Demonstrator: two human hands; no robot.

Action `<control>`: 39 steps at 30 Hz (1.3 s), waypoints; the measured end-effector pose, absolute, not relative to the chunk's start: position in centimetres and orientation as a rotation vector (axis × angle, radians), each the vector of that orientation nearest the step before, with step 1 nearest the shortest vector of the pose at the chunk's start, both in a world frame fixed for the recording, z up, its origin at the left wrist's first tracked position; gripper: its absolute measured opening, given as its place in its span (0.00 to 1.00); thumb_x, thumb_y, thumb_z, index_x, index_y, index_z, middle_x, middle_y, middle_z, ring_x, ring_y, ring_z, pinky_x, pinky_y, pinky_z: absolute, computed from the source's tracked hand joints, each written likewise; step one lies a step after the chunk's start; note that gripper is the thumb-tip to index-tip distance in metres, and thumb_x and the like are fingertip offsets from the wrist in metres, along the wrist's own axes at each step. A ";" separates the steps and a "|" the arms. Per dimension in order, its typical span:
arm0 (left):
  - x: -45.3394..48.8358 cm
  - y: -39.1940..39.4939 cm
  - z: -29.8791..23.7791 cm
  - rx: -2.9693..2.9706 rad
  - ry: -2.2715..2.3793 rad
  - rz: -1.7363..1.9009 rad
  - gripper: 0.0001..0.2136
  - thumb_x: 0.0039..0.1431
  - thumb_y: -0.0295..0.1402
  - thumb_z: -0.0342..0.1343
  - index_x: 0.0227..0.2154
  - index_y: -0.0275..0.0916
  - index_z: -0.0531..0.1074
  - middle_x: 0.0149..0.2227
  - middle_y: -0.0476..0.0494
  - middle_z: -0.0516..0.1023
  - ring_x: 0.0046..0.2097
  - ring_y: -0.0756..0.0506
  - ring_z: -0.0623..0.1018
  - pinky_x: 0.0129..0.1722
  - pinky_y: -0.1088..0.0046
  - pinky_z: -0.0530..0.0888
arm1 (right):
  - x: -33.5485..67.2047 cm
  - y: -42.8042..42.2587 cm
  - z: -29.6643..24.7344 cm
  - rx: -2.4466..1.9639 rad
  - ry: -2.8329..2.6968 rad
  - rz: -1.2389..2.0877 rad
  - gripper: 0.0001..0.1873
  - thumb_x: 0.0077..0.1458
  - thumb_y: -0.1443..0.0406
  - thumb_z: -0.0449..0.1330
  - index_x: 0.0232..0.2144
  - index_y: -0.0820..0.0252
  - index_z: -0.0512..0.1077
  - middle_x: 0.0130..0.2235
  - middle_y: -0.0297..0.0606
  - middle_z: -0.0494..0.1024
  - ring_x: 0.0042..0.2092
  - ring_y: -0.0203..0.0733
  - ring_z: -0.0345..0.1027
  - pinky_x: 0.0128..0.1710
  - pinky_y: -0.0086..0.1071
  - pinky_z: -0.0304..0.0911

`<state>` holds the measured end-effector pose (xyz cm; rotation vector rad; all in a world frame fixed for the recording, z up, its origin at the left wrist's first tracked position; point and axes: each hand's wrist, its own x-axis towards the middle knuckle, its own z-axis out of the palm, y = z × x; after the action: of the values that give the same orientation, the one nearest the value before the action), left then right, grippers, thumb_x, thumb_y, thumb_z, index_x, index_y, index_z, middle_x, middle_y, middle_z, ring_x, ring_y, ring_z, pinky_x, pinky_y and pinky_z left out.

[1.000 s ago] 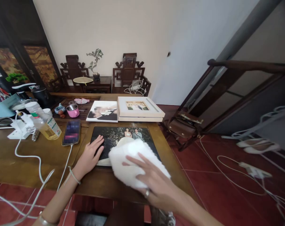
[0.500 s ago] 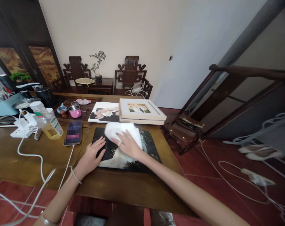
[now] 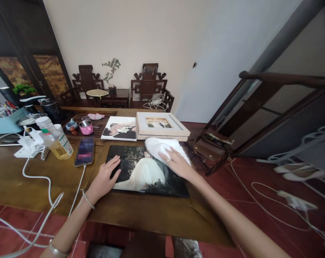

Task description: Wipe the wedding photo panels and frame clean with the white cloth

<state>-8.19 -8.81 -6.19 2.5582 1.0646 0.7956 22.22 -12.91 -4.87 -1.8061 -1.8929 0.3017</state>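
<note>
A dark glossy photo panel (image 3: pixel 149 175), printed with a figure in a pale gown, lies flat on the wooden table. My left hand (image 3: pixel 105 179) rests on its left edge, fingers stretched out and holding nothing. Under my right hand (image 3: pixel 177 163) is a white cloth (image 3: pixel 158 145), gripped and pressed against the panel's upper right part. The cloth covers that corner and reaches past the panel's edge.
Behind the panel lie a white photo print (image 3: pixel 119 129) and stacked pale frames (image 3: pixel 162 125). To the left are a charging phone (image 3: pixel 84 151), an oil-coloured bottle (image 3: pixel 57 143), a pink cup (image 3: pixel 86 127) and a power strip (image 3: pixel 30 145). A wooden chair (image 3: pixel 259 107) stands at right.
My right hand has slid the white cloth to the right across the panel, uncovering the pale gown and the middle of the picture. My left hand stays in place.
</note>
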 end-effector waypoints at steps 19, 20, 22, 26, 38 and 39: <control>-8.2 -8.8 -5.9 2.582 1.057 0.781 0.17 0.63 0.34 0.46 0.54 0.38 0.66 0.59 0.39 0.65 0.61 0.42 0.64 0.58 0.57 0.64 | 20.7 -15.6 -3.8 -1.807 -2.050 0.292 0.22 0.63 0.57 0.44 0.48 0.59 0.71 0.56 0.44 0.69 0.62 0.55 0.51 0.58 0.53 0.53; -8.2 -8.8 -5.8 2.584 1.053 0.782 0.17 0.63 0.34 0.46 0.54 0.38 0.66 0.59 0.39 0.66 0.61 0.42 0.64 0.58 0.57 0.64 | 20.9 -14.1 -3.9 -1.820 -2.026 0.239 0.21 0.63 0.58 0.44 0.48 0.58 0.71 0.55 0.43 0.70 0.61 0.54 0.54 0.58 0.53 0.52; -8.2 -8.8 -5.8 2.586 1.052 0.785 0.17 0.63 0.34 0.46 0.54 0.39 0.66 0.59 0.39 0.66 0.61 0.42 0.64 0.58 0.57 0.64 | 20.7 -12.1 -3.9 -1.803 -2.019 0.167 0.20 0.63 0.60 0.44 0.48 0.59 0.71 0.54 0.43 0.71 0.61 0.52 0.55 0.59 0.54 0.47; -8.2 -8.7 -5.9 2.593 1.051 0.793 0.17 0.63 0.33 0.45 0.54 0.38 0.66 0.58 0.38 0.66 0.61 0.42 0.64 0.58 0.58 0.64 | 17.9 -13.3 -3.7 -1.675 -2.148 0.124 0.18 0.62 0.62 0.47 0.41 0.64 0.74 0.56 0.51 0.68 0.63 0.54 0.47 0.61 0.58 0.38; -8.3 -8.7 -6.0 2.591 1.042 0.787 0.17 0.63 0.34 0.45 0.54 0.38 0.66 0.59 0.38 0.65 0.61 0.42 0.63 0.58 0.57 0.63 | 16.9 -20.6 -3.1 -1.520 -2.216 0.413 0.19 0.62 0.58 0.47 0.39 0.61 0.74 0.59 0.45 0.64 0.63 0.51 0.49 0.62 0.51 0.44; -8.3 -8.7 -6.1 2.588 1.042 0.790 0.17 0.63 0.33 0.46 0.54 0.38 0.66 0.59 0.38 0.65 0.61 0.42 0.63 0.58 0.57 0.63 | 18.2 -19.1 -3.3 -1.603 -2.158 0.431 0.22 0.62 0.56 0.44 0.41 0.61 0.74 0.59 0.44 0.65 0.64 0.53 0.47 0.61 0.52 0.45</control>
<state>-8.27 -8.71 -6.05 2.5878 1.0418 0.7897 18.18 -19.15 -3.33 -1.6026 -2.1583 0.4309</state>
